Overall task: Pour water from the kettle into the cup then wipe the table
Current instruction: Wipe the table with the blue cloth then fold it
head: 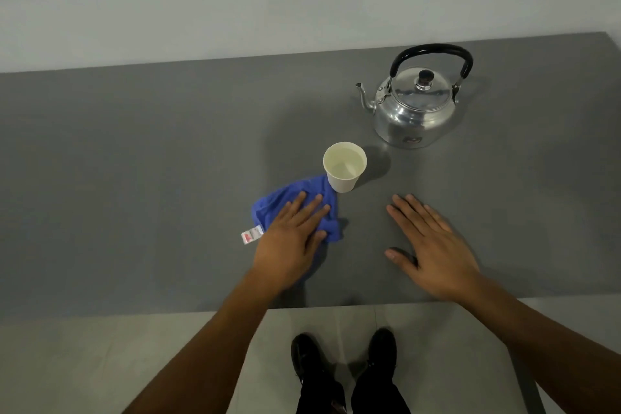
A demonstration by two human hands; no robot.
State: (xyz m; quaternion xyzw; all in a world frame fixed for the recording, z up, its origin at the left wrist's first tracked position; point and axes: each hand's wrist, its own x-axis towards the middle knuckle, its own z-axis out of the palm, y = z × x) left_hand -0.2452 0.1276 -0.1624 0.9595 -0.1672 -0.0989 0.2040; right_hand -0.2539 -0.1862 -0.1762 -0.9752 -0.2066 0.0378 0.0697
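Observation:
A steel kettle (pixel 415 107) with a black handle stands upright at the back right of the grey table (pixel 134 178), spout pointing left. A white paper cup (pixel 344 166) with water in it stands in front of the kettle. A crumpled blue cloth (pixel 285 200) with a white tag lies just left of the cup, touching its base. My left hand (pixel 292 239) lies flat on the cloth, fingers spread, pressing it onto the table. My right hand (pixel 433 245) rests flat on the bare table to the right of the cup, fingers apart, holding nothing.
The table's near edge (pixel 336 307) runs just below my wrists; beyond it are a light floor and my two black shoes (pixel 342 356). A pale wall rises behind the table. The table's right edge lies near the kettle's far side.

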